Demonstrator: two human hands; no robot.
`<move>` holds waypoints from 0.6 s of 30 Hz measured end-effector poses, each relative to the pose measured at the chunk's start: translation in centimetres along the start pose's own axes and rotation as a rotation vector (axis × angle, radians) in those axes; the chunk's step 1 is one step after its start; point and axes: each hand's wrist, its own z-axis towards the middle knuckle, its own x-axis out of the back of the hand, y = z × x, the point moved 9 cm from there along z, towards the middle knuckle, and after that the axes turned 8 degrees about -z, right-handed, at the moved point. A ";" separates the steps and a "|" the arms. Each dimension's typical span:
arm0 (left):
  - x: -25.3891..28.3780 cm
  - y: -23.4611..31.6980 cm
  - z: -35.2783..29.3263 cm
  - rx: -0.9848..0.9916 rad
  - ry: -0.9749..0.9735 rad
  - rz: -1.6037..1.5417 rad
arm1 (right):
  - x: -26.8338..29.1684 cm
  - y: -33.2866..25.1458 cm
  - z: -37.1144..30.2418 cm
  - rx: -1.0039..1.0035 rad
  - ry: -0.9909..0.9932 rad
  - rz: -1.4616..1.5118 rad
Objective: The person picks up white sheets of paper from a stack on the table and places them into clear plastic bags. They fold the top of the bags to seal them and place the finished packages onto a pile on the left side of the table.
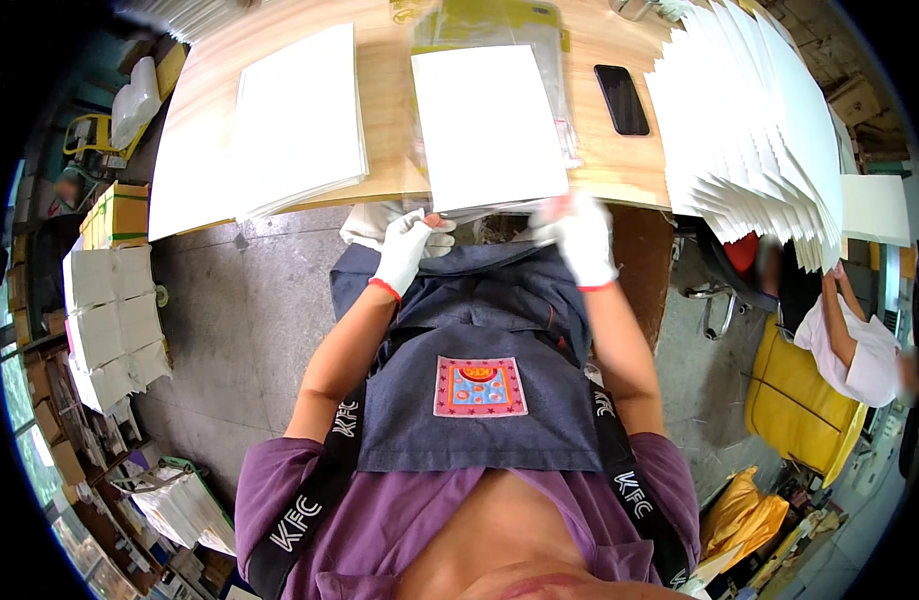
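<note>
A white sheet or thin stack of paper (pixel 490 125) lies at the table's front edge, on top of clear plastic bags (pixel 555 60) with a yellowish-green part at the far end. My left hand (pixel 412 248), in a white glove with a red cuff, is just below the paper's near left corner. Its fingers are pressed together with a fingertip bare; what they hold, if anything, is too small to make out. My right hand (pixel 582 240), gloved the same way, is at the near right corner, its fingers smeared by motion.
A stack of white paper (pixel 300 115) lies on the left of the wooden table (pixel 205 150). A black phone (pixel 622 100) lies right of the bags. Fanned white sheets (pixel 740 120) cover the right end. At far right, another person (pixel 850 340) is beside a yellow seat (pixel 800 400).
</note>
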 end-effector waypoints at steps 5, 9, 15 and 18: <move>-0.9 1.3 -1.1 -0.081 -0.148 0.239 | 31.2 14.7 -9.5 -0.084 0.527 0.312; -0.3 4.9 -3.4 -0.557 -0.047 0.855 | 27.9 20.0 -22.1 -0.417 -0.517 -1.778; -4.9 6.2 -6.3 -1.102 -0.170 1.302 | 10.8 0.5 -7.2 0.186 0.216 -1.324; -6.3 6.5 -5.1 -1.161 -0.228 1.312 | 1.2 -5.2 -3.9 0.668 0.128 -1.510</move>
